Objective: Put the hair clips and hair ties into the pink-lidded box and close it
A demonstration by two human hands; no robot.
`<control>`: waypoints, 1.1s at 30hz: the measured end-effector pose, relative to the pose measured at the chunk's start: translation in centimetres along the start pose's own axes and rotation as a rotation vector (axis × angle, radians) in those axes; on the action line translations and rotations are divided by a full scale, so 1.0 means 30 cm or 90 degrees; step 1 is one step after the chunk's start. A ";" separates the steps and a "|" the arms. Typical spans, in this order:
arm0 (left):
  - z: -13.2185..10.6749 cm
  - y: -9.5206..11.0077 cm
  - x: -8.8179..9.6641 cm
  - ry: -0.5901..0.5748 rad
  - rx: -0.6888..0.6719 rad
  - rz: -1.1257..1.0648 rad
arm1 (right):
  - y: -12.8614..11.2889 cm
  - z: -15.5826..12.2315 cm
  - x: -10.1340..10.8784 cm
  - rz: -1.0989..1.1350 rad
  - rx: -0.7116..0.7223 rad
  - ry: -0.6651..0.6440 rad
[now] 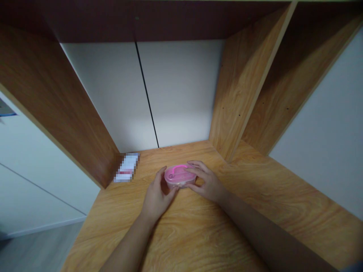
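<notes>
A small oval clear plastic box with a pink lid (178,175) sits on the wooden desk (181,234), near its middle. My left hand (157,195) cups the box's left side, thumb up along its edge and fingers curled under its front. My right hand (204,180) lies over the box's right side, fingers curved onto the lid's edge. Both hands grip the box between them.
A blurred-out flat item (127,167) lies at the desk's back left corner. Wooden side panels (56,109) and a divider (241,98) enclose the desk; a white back wall (176,90) with a dark vertical seam stands behind. Grey floor shows at lower left.
</notes>
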State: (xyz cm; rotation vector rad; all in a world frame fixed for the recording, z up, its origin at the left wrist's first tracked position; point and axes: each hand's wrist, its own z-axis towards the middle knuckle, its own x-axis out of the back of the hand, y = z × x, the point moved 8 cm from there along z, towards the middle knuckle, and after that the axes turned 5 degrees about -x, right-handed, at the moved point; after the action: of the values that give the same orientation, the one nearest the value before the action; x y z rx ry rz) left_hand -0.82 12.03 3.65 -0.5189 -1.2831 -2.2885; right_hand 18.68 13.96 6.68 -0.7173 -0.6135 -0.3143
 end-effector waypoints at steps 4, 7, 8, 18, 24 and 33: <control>0.001 0.001 0.006 -0.003 -0.009 0.027 | 0.008 0.000 -0.002 -0.003 -0.027 -0.028; 0.002 0.012 0.016 -0.026 -0.015 0.113 | 0.029 -0.003 -0.014 0.001 -0.060 -0.048; 0.003 0.020 0.017 -0.043 -0.027 0.151 | 0.037 -0.004 -0.018 0.005 -0.068 -0.051; -0.011 0.013 0.005 -0.123 -0.031 0.378 | 0.057 -0.013 -0.015 0.035 -0.104 -0.023; -0.018 -0.008 0.002 -0.126 -0.016 0.394 | 0.057 -0.021 0.064 -0.007 -0.132 0.040; -0.019 -0.013 0.000 -0.125 0.002 0.374 | 0.238 -0.207 0.396 -0.179 -0.268 0.105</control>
State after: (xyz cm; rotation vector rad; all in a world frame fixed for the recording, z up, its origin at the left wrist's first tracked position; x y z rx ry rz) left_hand -1.10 11.72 3.09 -0.9915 -1.0385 -1.7752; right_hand 33.87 14.02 6.71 -0.9984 -0.4939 -0.7709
